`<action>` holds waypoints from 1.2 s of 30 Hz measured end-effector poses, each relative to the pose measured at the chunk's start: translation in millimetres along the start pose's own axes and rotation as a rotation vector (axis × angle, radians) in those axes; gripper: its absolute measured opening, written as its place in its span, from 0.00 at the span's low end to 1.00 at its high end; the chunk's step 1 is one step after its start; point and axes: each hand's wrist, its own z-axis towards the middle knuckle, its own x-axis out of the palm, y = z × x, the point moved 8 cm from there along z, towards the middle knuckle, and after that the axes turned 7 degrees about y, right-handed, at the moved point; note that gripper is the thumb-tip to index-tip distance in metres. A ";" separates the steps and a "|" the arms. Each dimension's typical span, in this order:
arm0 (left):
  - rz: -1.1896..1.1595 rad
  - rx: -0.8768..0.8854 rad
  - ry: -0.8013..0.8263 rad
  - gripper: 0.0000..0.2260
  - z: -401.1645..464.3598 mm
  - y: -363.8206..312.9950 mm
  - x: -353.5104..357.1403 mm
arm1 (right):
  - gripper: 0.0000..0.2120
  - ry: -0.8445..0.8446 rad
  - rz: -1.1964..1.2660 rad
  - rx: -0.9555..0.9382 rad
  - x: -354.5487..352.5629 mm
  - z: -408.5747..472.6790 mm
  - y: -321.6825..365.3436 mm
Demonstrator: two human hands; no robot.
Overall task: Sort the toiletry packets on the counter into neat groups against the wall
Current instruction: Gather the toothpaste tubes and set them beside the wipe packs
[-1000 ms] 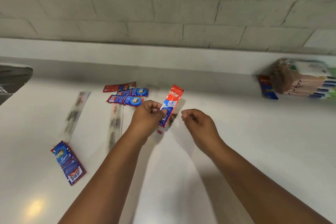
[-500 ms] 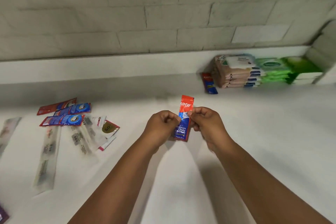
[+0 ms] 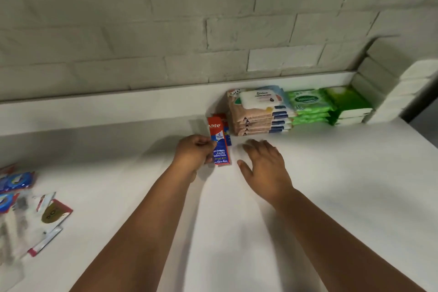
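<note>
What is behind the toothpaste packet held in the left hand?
Behind the toothpaste packet in the left hand, another red-and-blue packet lies by the wall, mostly covered; its print cannot be read.

A red-and-blue toothpaste packet (image 3: pixel 219 143) stands upright near the wall; loose packets (image 3: pixel 30 208), blurred and perhaps mixed sorts, lie scattered far left on the surface (image 3: pixel 331 185).
</note>
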 end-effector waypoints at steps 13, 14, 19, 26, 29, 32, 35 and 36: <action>0.279 0.046 -0.191 0.07 58.8 -15.6 2.1 | 0.22 -0.041 -0.020 -0.032 -1.6 2.6 1.7; 0.295 0.044 -0.196 0.07 60.5 -14.8 2.7 | 0.22 -0.047 -0.019 -0.033 -2.0 2.7 1.7; 0.308 0.033 -0.205 0.09 64.3 -11.9 5.8 | 0.23 -0.053 -0.025 -0.027 -1.4 2.5 1.3; 0.310 0.029 -0.200 0.07 63.3 -15.8 11.3 | 0.28 0.001 -0.051 0.014 6.8 4.9 1.3; 0.332 0.030 -0.203 0.08 60.5 -18.0 11.2 | 0.28 0.002 -0.045 0.014 6.1 4.8 0.5; 0.352 0.027 -0.201 0.09 57.1 -19.8 11.9 | 0.28 0.008 -0.031 0.016 6.1 5.4 0.8; 0.327 0.014 -0.207 0.12 50.7 -20.4 10.8 | 0.28 0.024 -0.025 0.014 5.8 5.5 0.9; 0.318 0.004 -0.215 0.12 46.7 -20.1 9.4 | 0.28 0.026 -0.030 0.012 5.7 5.4 0.8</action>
